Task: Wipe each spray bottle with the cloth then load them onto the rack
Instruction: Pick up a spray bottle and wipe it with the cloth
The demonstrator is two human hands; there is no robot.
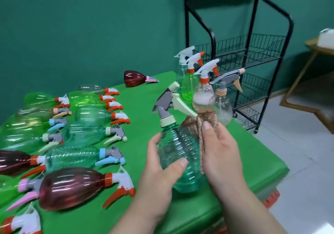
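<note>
Two hands hold one spray bottle up over the green bench. The left hand is curled round the bottle's left side, with the thumb lying across the front. The right hand holds a brown cloth and presses it flat on the bottle's right side. Its thumb sits on top of the cloth, and the fingers go round the back where they cannot be seen.

The bottle is see-through blue-green with bumpy rings all round it. It stands almost straight up, tipped a little. Its top is grey and cream, and the long cream trigger points right, nearly touching the cloth.

Just behind the hands, four bottles stand up at the far right corner of the bench. One is a clear bottle with a white top, one a bright green bottle, one a pinkish bottle and one a clear bottle with a grey top.

On the left, lots of bottles lie on their sides in rows. Most are green or blue-green, with orange, blue, cream or pink triggers. A big dark red bottle lies closest. Another dark red bottle lies alone at the far edge.

A black wire rack with basket shelves stands on the floor just beside the bench, behind the standing bottles. Further right is a wooden stand.
</note>
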